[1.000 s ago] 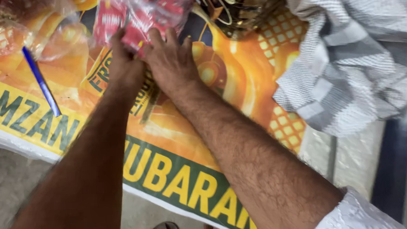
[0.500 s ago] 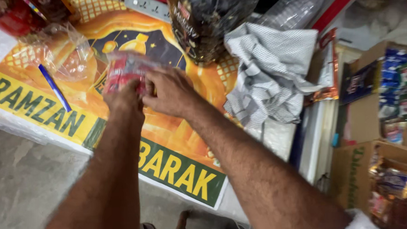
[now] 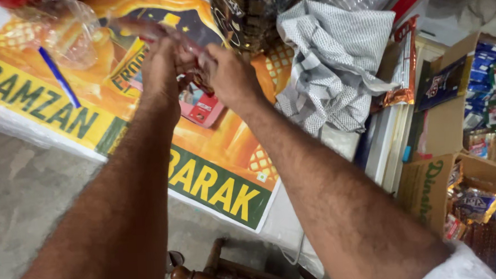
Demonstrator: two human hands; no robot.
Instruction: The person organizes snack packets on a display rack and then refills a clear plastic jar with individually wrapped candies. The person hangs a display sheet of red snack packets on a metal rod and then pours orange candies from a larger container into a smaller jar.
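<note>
Warm, even indoor light with soft shadows. The hands (image 3: 195, 69) are motion-blurred. Glare glints off the clear bag (image 3: 70, 30).

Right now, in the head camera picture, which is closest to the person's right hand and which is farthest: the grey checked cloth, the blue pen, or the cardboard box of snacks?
From the right hand:
1. Grey checked cloth, just to its right on the table.
2. Blue pen, off to the left on the orange poster, past the left hand.
3. Cardboard box of snacks, far right and lower, beyond the table's edge.

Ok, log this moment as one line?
left hand: grips clear bag | right hand: grips same bag | below: pink packet on banner
</note>
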